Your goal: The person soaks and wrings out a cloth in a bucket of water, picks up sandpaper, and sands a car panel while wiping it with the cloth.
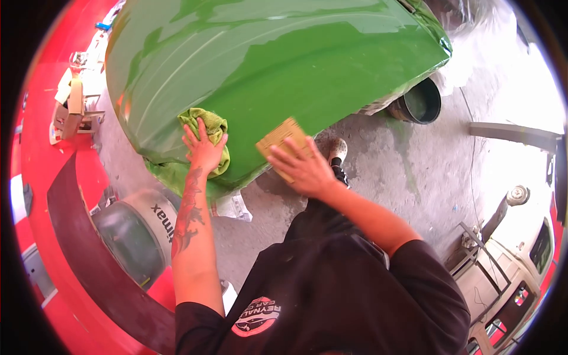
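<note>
A glossy green car panel (284,77) fills the upper middle of the view. Near its lower left part, my left hand (206,148) presses on a crumpled lime-green cloth (218,124), fingers spread over it. My right hand (305,168) lies with outstretched fingers on a flat yellowish-brown sheet or pad (284,131) at the panel's lower edge. Whether the fingers grip this pad underneath is hidden. Green covering (168,174) hangs along the panel's lower left edge.
A dark bucket (421,102) stands under the panel's right side. At lower left are a labelled container (142,222) and a long curved dark part (89,248). A metal beam (515,135) and a pale vehicle (520,248) are at right.
</note>
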`<action>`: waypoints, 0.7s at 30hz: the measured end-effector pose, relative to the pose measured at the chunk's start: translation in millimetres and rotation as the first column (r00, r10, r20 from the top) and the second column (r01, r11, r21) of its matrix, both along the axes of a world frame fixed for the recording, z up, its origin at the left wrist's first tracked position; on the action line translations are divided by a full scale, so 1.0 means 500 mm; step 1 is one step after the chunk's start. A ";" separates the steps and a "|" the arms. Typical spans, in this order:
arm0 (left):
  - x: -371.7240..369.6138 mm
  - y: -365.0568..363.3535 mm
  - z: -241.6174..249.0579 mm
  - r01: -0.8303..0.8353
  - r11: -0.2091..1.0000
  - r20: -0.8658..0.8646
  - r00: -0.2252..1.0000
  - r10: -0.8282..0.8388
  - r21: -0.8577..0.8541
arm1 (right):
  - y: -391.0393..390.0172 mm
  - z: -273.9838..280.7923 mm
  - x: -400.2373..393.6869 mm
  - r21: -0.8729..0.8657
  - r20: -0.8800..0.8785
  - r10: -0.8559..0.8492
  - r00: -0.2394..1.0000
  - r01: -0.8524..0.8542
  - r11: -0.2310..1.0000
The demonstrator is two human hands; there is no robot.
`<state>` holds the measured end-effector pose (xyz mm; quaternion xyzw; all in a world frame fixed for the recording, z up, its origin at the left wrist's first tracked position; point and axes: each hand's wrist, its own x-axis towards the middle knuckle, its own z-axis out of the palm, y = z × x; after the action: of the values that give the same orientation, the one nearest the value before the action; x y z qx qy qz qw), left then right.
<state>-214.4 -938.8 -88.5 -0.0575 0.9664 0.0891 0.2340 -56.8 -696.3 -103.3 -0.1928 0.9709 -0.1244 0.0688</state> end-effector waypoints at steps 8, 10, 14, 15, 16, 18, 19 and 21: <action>0.002 0.006 0.005 -0.015 1.000 0.002 1.000 0.015 0.000 | 0.225 0.034 0.017 0.205 0.033 -0.103 0.994 0.094 0.974; 0.002 0.008 0.007 -0.015 1.000 0.005 1.000 0.015 -0.005 | 0.198 0.040 0.015 0.189 0.044 -0.137 0.990 0.126 0.974; 0.002 0.005 0.003 -0.014 1.000 0.004 1.000 0.014 0.005 | 0.051 0.011 -0.006 0.126 0.050 0.061 0.997 -0.067 0.990; 0.002 0.004 0.003 -0.015 1.000 0.004 1.000 0.015 0.007 | 0.034 0.007 -0.009 0.124 0.047 0.057 0.997 -0.063 0.990; -0.001 0.003 0.002 -0.016 1.000 0.003 1.000 0.015 0.008 | 0.021 0.003 -0.011 0.038 0.027 0.063 0.998 -0.064 0.997; -0.004 -0.002 -0.002 -0.010 1.000 0.001 1.000 0.010 0.011 | 0.035 -0.002 -0.008 -0.050 0.013 0.064 0.998 -0.063 0.997; -0.001 -0.003 -0.004 -0.012 1.000 0.000 1.000 0.012 0.017 | 0.081 -0.003 -0.006 0.032 -0.053 0.026 0.998 -0.024 0.999; 0.001 -0.002 -0.006 -0.011 1.000 -0.005 1.000 0.011 0.016 | 0.186 0.005 -0.005 0.165 -0.129 -0.069 0.989 0.090 0.982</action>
<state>-214.1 -939.7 -91.7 -0.0605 0.9659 0.0984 0.2318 -59.4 -603.2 -100.7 -0.1546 0.9873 -0.0315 0.0203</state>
